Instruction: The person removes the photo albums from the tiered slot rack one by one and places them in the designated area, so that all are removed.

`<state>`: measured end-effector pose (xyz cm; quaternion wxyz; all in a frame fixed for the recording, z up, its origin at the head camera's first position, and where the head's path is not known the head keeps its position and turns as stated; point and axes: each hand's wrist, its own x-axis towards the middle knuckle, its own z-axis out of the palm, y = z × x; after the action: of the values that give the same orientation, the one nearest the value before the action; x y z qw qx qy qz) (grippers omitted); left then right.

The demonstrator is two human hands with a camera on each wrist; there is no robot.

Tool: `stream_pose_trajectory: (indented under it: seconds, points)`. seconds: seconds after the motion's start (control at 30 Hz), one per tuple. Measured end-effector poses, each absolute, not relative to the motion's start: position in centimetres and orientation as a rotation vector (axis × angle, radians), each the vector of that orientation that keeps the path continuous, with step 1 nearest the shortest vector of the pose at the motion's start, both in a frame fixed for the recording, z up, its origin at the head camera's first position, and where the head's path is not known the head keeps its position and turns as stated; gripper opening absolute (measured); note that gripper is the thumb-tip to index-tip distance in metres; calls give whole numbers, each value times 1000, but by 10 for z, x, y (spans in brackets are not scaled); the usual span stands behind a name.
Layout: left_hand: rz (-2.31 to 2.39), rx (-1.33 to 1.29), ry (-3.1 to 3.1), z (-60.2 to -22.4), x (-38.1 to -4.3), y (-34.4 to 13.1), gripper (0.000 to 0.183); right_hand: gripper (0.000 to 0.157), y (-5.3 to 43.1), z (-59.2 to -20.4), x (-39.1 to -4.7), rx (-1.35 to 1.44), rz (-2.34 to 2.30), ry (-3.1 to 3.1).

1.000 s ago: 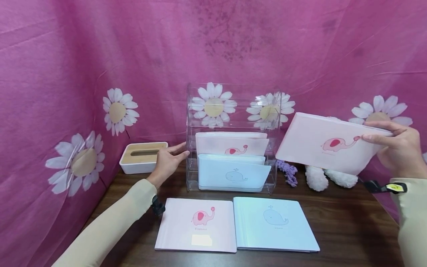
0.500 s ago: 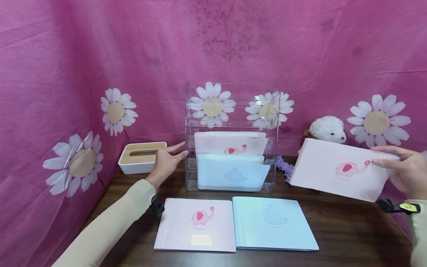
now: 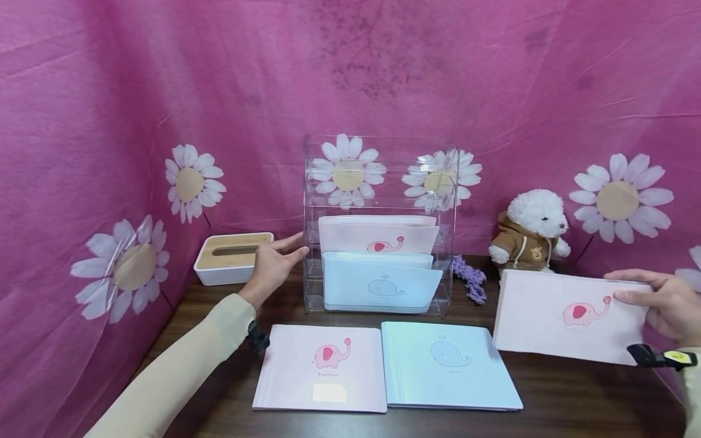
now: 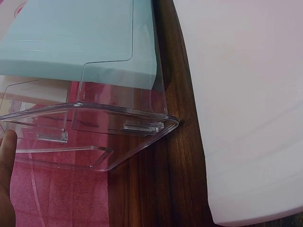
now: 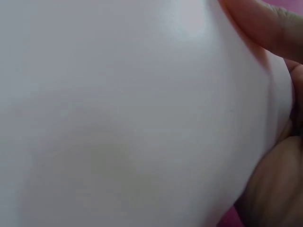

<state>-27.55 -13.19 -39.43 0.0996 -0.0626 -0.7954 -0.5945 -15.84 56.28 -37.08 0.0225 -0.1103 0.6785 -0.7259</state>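
Observation:
At the right, my right hand [image 3: 669, 304] pinches the right end of a pink elephant booklet [image 3: 528, 316], thumb on its cover. In the right wrist view the booklet's pale cover [image 5: 118, 94] fills most of the picture. My left hand [image 3: 274, 271] touches the left side of a clear acrylic rack [image 3: 383, 201]. One finger [image 4: 5, 161] meets the rack's side wall in the left wrist view. A pink elephant booklet [image 3: 350, 234] stands in the rack behind a blue whale booklet [image 3: 356, 292]. Another pink booklet [image 3: 290, 371] and a blue booklet [image 3: 482, 389] lie flat in front.
A white tissue box [image 3: 219, 277] with a wooden lid stands left of the rack. Behind the held booklet sits a white plush dog [image 3: 537, 213] in a brown hoodie. A purple knitted item [image 3: 470, 280] lies right of the rack on the dark wooden table [image 3: 580, 395].
My right hand has lowered the pink booklet and moved it rightward, away from the rack, uncovering the plush dog. My left hand stays at the rack's side.

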Motion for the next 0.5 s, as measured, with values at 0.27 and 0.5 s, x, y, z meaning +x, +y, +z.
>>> stream_pose_trajectory:
  seconds: [0.27, 0.5]
  points:
    - [-1748, -165, -2365, -394, -276, -132, 43, 60, 568, -378, -151, -208, -1846, 2420]
    - [-1765, -178, -2356, -395, -276, -132, 44, 61, 582, -391, -151, -299, -1821, 2215]
